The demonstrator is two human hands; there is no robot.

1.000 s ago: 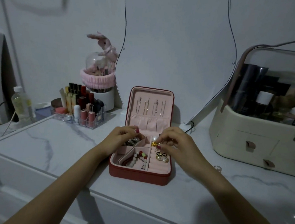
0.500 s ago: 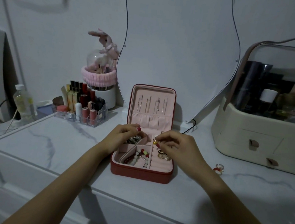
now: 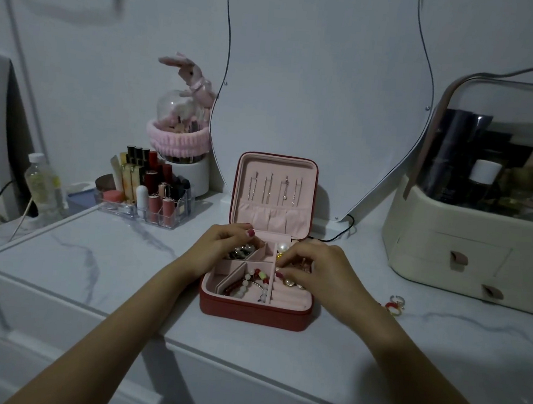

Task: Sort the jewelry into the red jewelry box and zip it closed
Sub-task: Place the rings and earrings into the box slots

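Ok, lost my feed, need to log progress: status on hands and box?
Both hands in the open red jewelry box. Left hand on dark beads, right hand pinching earrings. Ring on table, unsorted. Nothing blocking.

Jewelry box (image 3: 254, 310) sits open mid-tabletop (image 3: 92, 260), mirror (image 3: 321, 77) behind it, lipstick rack (image 3: 149, 201) left, cosmetic case (image 3: 467, 251) right, rings (image 3: 394, 305) between.

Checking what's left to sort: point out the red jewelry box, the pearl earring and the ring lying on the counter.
red jewelry box (image 3: 253, 316): head view, front wall of the base.
pearl earring (image 3: 283, 246): head view, on the pearl itself.
ring (image 3: 397, 299): head view, band of the ring right of the box.
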